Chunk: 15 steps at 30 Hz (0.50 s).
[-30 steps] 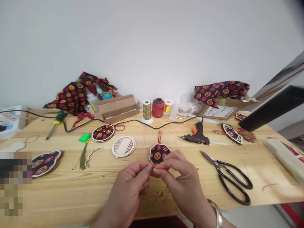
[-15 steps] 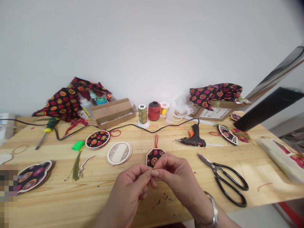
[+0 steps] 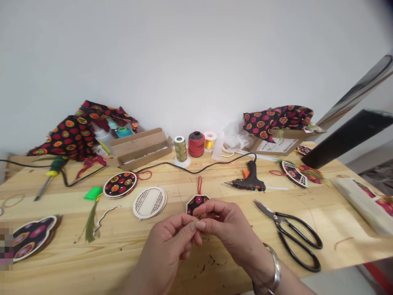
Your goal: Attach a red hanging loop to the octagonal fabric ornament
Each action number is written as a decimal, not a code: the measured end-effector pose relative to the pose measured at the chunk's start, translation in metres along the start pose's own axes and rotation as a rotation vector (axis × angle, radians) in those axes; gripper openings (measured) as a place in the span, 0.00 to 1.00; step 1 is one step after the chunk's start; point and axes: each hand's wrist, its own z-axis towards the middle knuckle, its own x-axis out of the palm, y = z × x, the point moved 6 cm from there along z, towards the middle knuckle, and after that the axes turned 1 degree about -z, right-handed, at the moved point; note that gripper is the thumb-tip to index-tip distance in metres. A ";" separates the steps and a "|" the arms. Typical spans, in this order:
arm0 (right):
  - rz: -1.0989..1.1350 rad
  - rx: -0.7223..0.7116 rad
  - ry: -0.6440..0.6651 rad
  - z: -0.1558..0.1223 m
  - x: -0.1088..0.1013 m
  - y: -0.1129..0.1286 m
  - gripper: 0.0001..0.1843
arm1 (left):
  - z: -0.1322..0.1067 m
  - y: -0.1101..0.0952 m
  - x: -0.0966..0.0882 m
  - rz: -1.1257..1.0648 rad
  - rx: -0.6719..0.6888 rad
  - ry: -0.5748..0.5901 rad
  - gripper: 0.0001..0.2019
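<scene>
My left hand (image 3: 173, 241) and my right hand (image 3: 225, 225) meet at the front middle of the table, thumbs and forefingers pinched tip to tip. Whatever sits between the fingertips is too small and covered to make out. Just behind them lies an octagonal ornament (image 3: 194, 201) with dark patterned fabric and a red cord loop (image 3: 199, 185); my fingers hide its lower part. Left of it is a round pale wooden openwork piece (image 3: 150, 203). Beyond that rests a round fabric-covered ornament (image 3: 120, 184) beside a green tassel (image 3: 90, 225).
Black-handled scissors (image 3: 281, 223) lie to the right, below a black glue gun (image 3: 250, 179) with its cord crossing the table. Thread spools (image 3: 196, 145), a cardboard box (image 3: 143, 151) and patterned fabric (image 3: 69, 135) line the wall. A screwdriver (image 3: 50, 176) lies at left.
The camera view has shifted slightly, so things on the left appear further left and lower. Both hands keep the same fingertip pinch, almost unmoved.
</scene>
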 end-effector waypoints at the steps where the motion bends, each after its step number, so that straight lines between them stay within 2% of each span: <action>1: 0.007 -0.004 0.005 0.000 0.000 0.001 0.15 | 0.001 0.001 0.000 0.005 -0.004 -0.001 0.12; 15: 0.052 -0.050 0.026 0.000 -0.001 0.011 0.07 | 0.003 -0.004 0.008 -0.014 -0.022 -0.007 0.11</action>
